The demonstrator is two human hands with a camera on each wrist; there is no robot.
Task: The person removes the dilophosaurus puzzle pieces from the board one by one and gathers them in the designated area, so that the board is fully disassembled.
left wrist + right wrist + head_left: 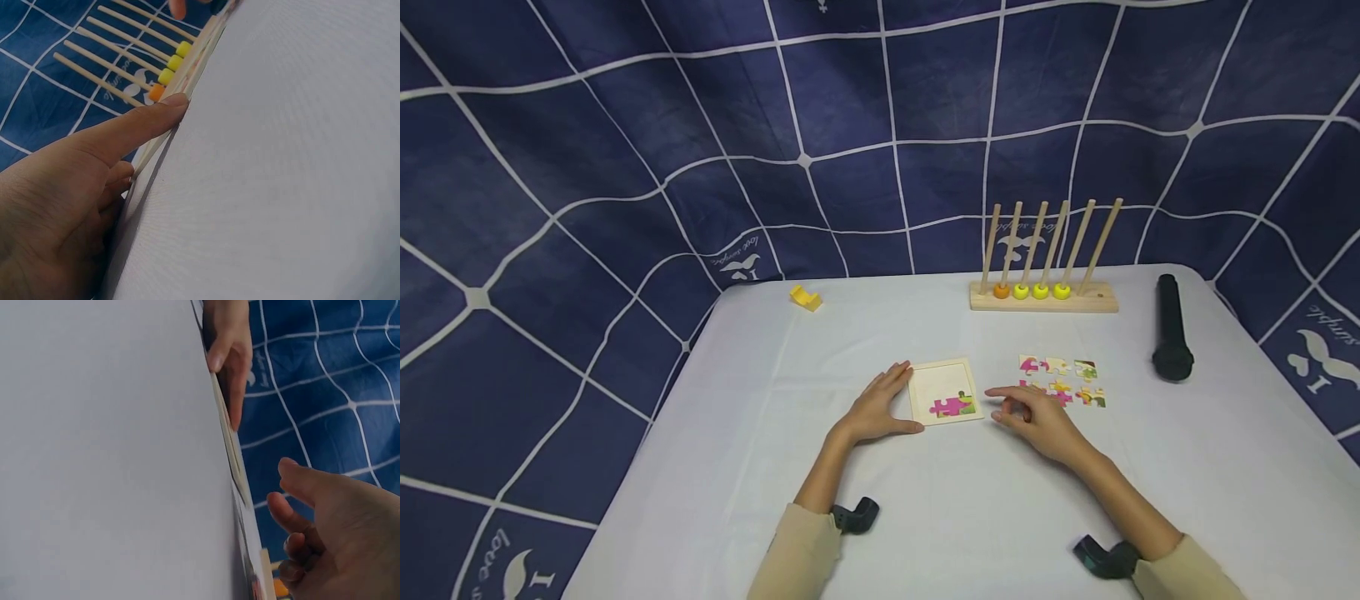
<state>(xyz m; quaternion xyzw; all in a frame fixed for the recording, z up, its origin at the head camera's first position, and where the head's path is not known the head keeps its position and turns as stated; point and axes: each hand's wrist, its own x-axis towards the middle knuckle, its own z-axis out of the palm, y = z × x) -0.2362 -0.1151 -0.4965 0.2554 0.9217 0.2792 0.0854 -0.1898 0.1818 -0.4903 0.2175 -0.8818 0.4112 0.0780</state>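
A shallow square wooden puzzle tray (937,382) lies on the white table, with joined pink and green jigsaw pieces (952,406) in its lower right part. My left hand (877,406) holds the tray at its left side, thumb at the near corner and fingers at the far one. In the left wrist view the thumb (147,125) lies along the tray's edge. Just right of the tray hovers my right hand (1037,423), index finger extended and the others bent, with nothing visible in it. Several loose jigsaw pieces (1057,367) lie in two rows beyond it, partly hidden by the hand.
At the back right stands a wooden peg rack (1043,304) with upright rods, one orange bead (1002,291) and several yellow ones. A black microphone-shaped object (1170,329) lies at the right. A small yellow block (806,297) sits back left. Blue gridded cloth (850,108) hangs behind the table.
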